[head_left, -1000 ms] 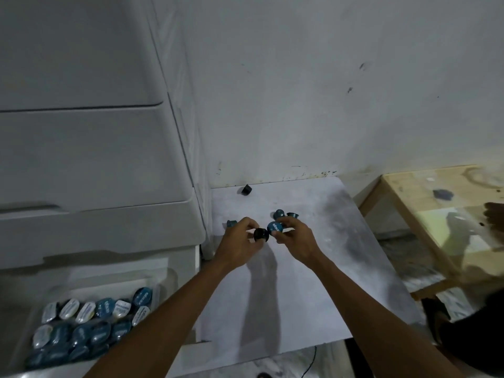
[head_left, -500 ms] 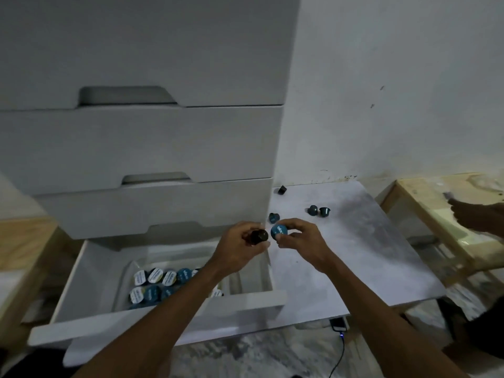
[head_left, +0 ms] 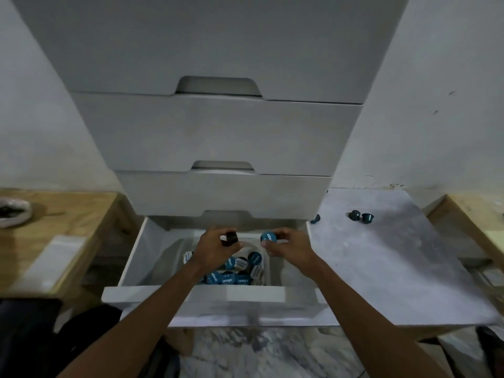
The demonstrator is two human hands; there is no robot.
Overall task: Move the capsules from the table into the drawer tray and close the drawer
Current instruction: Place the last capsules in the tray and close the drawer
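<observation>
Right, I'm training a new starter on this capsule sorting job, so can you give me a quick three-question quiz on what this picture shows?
1. True or false: the bottom drawer is shut.
2. Pick one. The left hand holds: A) a black capsule; B) a cup; C) nothing.
3. Fill the gap: the loose capsules not yet moved lie on the grey ____ to the right of the drawer.

Key: 1 false, it stands pulled open. 2 A. 3 table.
</observation>
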